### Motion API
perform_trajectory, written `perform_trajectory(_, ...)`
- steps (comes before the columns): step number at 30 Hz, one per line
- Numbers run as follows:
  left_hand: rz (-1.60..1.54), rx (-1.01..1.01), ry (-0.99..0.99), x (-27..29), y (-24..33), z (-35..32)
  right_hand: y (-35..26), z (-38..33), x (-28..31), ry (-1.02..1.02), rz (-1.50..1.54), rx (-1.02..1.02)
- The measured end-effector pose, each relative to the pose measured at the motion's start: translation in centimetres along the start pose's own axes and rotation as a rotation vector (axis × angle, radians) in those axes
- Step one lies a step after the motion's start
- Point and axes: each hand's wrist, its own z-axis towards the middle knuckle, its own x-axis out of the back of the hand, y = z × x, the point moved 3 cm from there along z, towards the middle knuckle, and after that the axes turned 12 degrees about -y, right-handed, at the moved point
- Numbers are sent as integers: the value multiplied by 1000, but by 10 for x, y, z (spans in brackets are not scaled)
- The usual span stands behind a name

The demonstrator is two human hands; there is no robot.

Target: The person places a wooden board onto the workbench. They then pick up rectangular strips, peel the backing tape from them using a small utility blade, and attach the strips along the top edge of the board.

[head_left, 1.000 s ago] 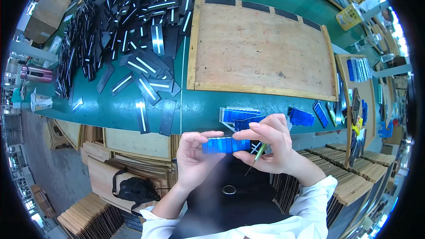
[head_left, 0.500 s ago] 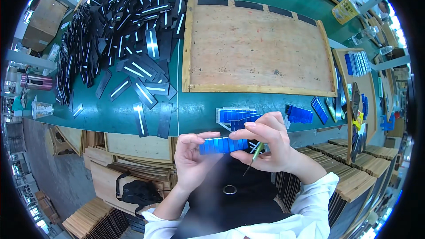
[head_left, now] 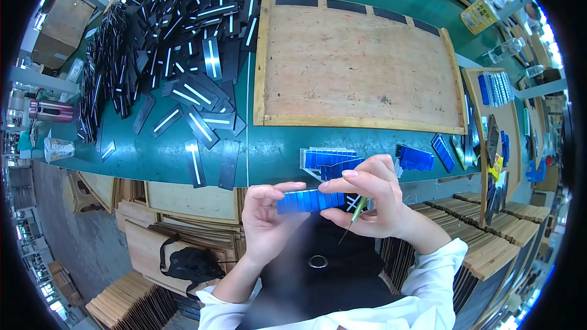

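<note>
Between my two hands, just off the table's near edge, a shiny blue segmented strip (head_left: 302, 201) is held up lengthwise. My left hand (head_left: 263, 220) pinches its left end between thumb and fingers. At the other end, my right hand (head_left: 373, 201) grips the strip with thumb and fingertips. A thin green-handled tool (head_left: 361, 206) with a fine pointed tip also sits in my right hand, pointing down; its kind I cannot make out. Behind the hands, blue segmented strips (head_left: 327, 157) lie on the table, with another blue stack (head_left: 416, 157) farther right.
A shallow wooden tray (head_left: 361, 67) lies on the green table (head_left: 153, 162). To its left spreads a large heap of black plates (head_left: 165, 30) with white stripes. A plastic cup (head_left: 59, 149) stands at the left edge. Stacked wooden frames (head_left: 483, 238) fill the floor at right.
The strip and both hands hold nearly the same place. The whole view has shifted very slightly; nothing has been let go or picked up.
</note>
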Motion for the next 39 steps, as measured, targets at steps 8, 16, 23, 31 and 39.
perform_trajectory(8, -2, 2, 10, 1, -1, -1, 0, 1, 0, 5, 3, 10)
perform_trajectory(16, -22, -20, 9, 1, 2, -2, -1, 0, 2, -4, 23, -15)
perform_trajectory(23, 60, 2, -2, -1, 12, -8, 16, 3, 17, -280, 610, -434)
perform_trajectory(31, 161, -42, -82, -3, 17, -8, 20, -6, 14, -363, 1012, -526)
perform_trajectory(39, 182, -74, -88, -5, 20, -7, 23, -12, 10, -429, 1014, -545)
